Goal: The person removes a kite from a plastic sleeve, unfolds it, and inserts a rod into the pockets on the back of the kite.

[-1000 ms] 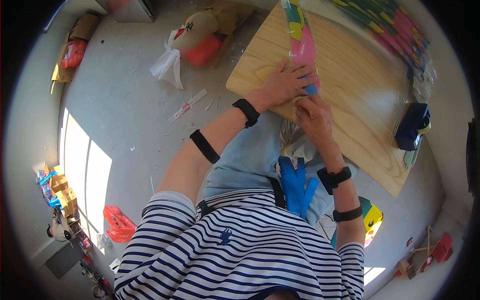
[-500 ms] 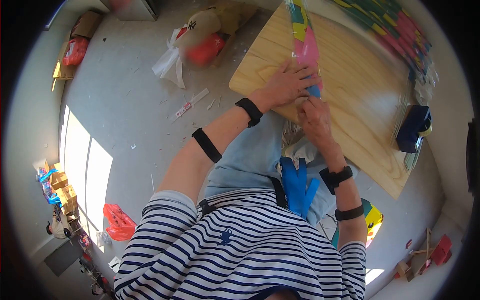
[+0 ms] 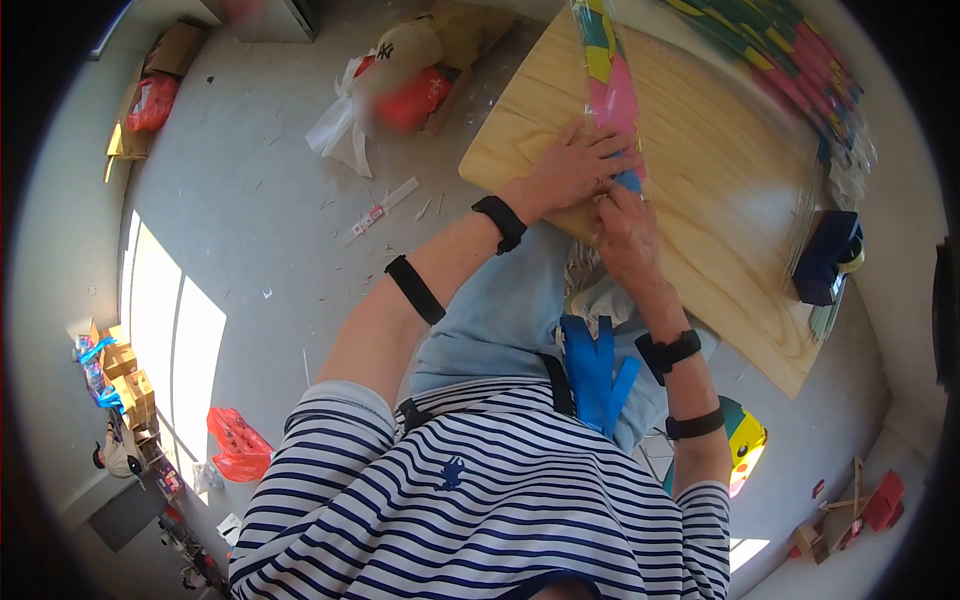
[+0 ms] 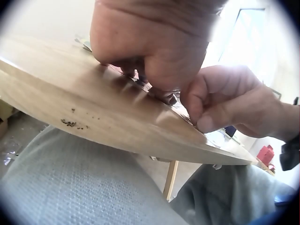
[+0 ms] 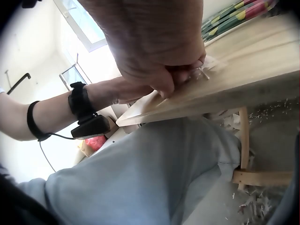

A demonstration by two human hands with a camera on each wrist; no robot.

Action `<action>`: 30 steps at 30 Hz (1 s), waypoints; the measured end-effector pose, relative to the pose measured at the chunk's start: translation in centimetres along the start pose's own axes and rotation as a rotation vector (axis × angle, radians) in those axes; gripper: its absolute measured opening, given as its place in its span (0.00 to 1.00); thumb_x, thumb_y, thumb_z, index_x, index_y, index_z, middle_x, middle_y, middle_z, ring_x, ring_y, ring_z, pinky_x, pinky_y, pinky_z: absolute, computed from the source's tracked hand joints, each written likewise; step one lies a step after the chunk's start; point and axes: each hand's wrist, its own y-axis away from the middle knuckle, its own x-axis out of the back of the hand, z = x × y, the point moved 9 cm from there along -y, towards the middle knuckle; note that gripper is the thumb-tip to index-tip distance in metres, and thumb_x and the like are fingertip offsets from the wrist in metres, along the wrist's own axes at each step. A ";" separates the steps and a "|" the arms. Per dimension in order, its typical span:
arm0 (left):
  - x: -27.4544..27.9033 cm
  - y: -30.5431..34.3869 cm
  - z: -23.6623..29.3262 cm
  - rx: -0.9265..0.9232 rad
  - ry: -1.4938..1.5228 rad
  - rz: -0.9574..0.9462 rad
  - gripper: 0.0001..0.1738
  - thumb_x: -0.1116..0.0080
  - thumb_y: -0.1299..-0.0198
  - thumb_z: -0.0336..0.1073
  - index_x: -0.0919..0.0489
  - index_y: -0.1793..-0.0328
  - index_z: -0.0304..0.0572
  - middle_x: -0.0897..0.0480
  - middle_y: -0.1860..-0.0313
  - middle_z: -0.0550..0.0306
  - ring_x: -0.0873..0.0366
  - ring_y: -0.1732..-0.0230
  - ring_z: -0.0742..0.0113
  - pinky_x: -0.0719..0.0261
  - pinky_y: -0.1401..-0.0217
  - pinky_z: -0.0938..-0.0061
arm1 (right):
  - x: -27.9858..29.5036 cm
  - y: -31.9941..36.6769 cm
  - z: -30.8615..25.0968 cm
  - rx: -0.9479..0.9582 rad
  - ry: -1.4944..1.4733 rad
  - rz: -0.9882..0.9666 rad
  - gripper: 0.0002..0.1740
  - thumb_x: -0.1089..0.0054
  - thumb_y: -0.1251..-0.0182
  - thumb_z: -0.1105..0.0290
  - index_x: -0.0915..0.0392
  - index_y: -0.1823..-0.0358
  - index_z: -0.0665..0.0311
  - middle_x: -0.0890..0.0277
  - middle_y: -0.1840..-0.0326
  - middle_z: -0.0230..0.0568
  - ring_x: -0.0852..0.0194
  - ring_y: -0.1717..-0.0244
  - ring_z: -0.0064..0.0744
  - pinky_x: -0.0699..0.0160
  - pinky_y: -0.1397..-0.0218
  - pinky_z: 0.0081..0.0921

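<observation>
A long, narrow folded bundle [image 3: 615,95], green, yellow, pink and blue in a clear plastic sleeve, lies across the wooden tabletop [image 3: 720,230]. My left hand [image 3: 575,172] rests on its near part, palm down, fingers spread over the sleeve. Close beside it, right at the table's near edge, my right hand [image 3: 628,240] pinches the sleeve's end between thumb and curled fingers. In the left wrist view the right hand's thumb [image 4: 212,121] presses on shiny clear plastic. A small whitish strip [image 5: 205,73] sticks out by the right fingers in the right wrist view.
Several similar colourful bundles [image 3: 770,55] lie at the table's far side. A dark blue tape dispenser [image 3: 825,258] stands at the right edge. On the floor are a cap [image 3: 402,55], a red bag [image 3: 238,448] and paper scraps. My legs are under the table's near edge.
The right hand has drawn slightly down from the bundle's end and then come back up a little, its fingers curling closer. My left hand has stayed in place on the sleeve.
</observation>
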 end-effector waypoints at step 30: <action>0.1 -0.2 0.2 0.012 0.032 -0.030 0.31 0.43 0.34 0.49 0.33 0.24 0.68 0.38 0.21 0.64 0.45 0.20 0.62 0.47 0.21 0.44 | 2.6 1.6 2.1 -0.093 -0.004 0.014 0.09 0.40 0.49 0.78 0.19 0.64 0.62 0.30 0.64 0.40 0.30 0.56 0.45 0.32 0.54 0.39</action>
